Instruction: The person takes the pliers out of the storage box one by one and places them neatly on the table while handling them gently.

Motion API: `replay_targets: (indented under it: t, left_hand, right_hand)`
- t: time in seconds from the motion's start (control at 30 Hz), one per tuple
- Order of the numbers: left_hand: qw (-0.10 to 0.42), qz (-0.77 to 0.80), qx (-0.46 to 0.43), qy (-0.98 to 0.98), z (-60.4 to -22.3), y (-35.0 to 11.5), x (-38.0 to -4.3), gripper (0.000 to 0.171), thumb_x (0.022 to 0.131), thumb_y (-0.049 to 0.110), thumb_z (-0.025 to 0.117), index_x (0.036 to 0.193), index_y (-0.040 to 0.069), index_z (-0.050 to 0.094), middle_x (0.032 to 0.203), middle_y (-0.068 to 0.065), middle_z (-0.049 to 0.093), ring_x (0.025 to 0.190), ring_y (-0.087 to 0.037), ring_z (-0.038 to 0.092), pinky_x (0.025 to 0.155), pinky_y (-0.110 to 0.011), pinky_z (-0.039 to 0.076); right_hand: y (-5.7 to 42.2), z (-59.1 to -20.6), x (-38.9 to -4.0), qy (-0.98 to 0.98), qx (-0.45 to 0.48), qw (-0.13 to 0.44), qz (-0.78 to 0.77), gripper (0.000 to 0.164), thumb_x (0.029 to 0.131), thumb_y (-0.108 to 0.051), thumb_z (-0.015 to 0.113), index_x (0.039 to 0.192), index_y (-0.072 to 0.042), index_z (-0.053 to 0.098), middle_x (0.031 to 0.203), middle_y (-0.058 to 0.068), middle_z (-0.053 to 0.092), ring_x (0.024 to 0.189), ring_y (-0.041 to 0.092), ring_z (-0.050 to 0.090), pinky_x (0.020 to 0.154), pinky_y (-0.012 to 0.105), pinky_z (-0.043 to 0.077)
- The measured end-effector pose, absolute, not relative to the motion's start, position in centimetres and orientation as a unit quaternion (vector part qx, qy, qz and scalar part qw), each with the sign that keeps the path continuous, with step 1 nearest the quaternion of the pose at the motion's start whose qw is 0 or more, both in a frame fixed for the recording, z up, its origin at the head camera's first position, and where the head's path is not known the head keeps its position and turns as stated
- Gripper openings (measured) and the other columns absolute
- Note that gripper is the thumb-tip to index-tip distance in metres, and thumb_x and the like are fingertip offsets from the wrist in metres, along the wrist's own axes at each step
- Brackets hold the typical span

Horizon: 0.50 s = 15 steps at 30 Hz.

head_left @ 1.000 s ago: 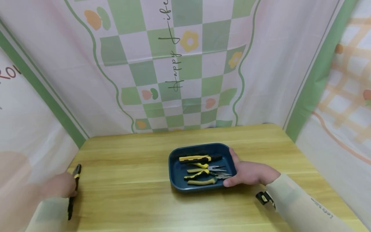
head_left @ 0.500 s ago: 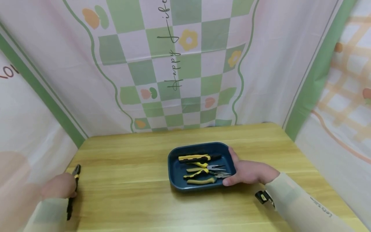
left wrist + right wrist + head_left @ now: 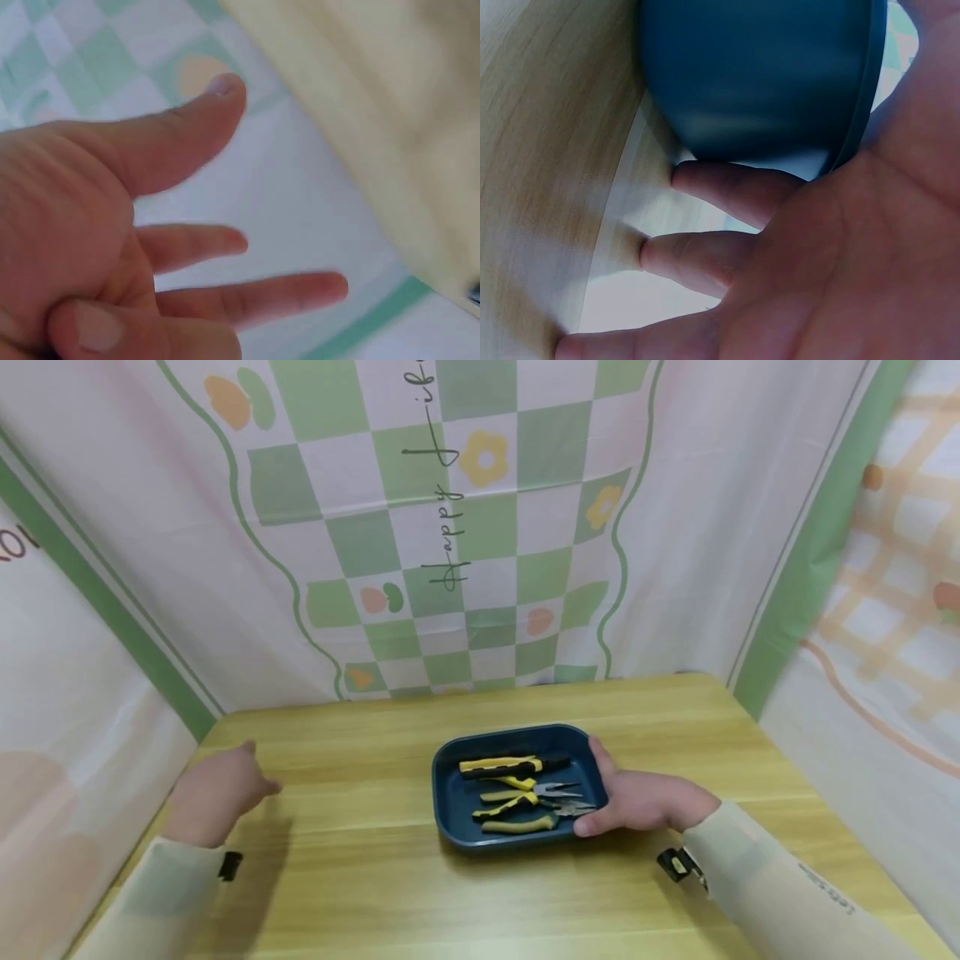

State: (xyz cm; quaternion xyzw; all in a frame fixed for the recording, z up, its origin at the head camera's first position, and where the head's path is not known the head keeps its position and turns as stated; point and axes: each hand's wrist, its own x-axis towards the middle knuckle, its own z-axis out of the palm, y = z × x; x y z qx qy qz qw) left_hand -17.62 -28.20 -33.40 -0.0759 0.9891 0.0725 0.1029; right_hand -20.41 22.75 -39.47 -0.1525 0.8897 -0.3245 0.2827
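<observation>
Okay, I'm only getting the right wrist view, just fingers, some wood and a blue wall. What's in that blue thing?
Observer: The head view shows long-nosed pliers beside yellow-and-black pliers in the blue tray.
Operator: Is the left hand carrying anything?
Observer: In the left wrist view, no object shows in the left hand.
Operator: Where's the thumb on the right hand?
Observer: The right hand has its thumb at the tray's near right corner.
</observation>
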Motion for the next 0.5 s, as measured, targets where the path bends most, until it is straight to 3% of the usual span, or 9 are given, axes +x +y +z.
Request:
replay_targets:
  t: [0.1,0.17,0.27,0.37,0.5]
  left_hand:
    - [0.108,0.073,-0.081,0.988,-32.7,-26.4,-18.1,0.102,0.077,0.047,0.072,0.146,-0.002,0.016,0.082,-0.022,0.06,0.053,-0.023,0.046,0.043,-0.038,0.04]
    - [0.112,0.073,-0.079,0.988,-32.1,-24.9,-18.8,0.105,0.076,0.05,0.072,0.148,0.002,0.012,0.075,-0.016,0.06,0.051,-0.02,0.042,0.042,-0.036,0.038]
    - [0.099,0.075,-0.056,0.991,-31.6,-23.1,-19.7,0.106,0.071,0.055,0.073,0.149,0.008,0.018,0.1,-0.021,0.063,0.057,-0.023,0.051,0.043,-0.037,0.04]
    - [0.094,0.084,-0.014,0.992,-31.4,-21.3,-20.6,0.101,0.068,0.059,0.073,0.147,0.012,0.029,0.127,-0.019,0.053,0.086,-0.034,0.06,0.061,-0.047,0.048]
    - [0.105,0.099,0.041,0.989,-31.1,-18.6,-21.5,0.091,0.069,0.061,0.072,0.141,0.012,0.042,0.139,-0.01,0.044,0.12,-0.04,0.043,0.092,-0.055,0.036]
  right_hand:
    - [22.7,-39.5,-20.4,0.89,-0.153,0.281,-0.325,0.129,0.073,-0.05,0.075,0.143,-0.008,-0.025,0.148,0.032,0.006,0.127,0.039,0.032,0.104,0.052,0.02]
    - [22.7,-39.5,-20.5,0.89,-0.155,0.28,-0.325,0.129,0.073,-0.049,0.076,0.143,-0.008,-0.025,0.148,0.032,0.006,0.127,0.038,0.032,0.104,0.052,0.021]
    - [22.7,-39.6,-20.5,0.89,-0.155,0.278,-0.326,0.13,0.073,-0.049,0.076,0.143,-0.007,-0.025,0.148,0.032,0.007,0.128,0.038,0.03,0.104,0.051,0.021]
    - [22.7,-39.6,-20.5,0.891,-0.151,0.278,-0.326,0.13,0.072,-0.049,0.076,0.143,-0.008,-0.025,0.147,0.033,0.011,0.127,0.037,0.031,0.104,0.051,0.021]
    - [22.8,-39.6,-20.4,0.891,-0.148,0.28,-0.325,0.13,0.072,-0.05,0.076,0.143,-0.008,-0.025,0.146,0.033,0.013,0.126,0.037,0.033,0.104,0.051,0.022]
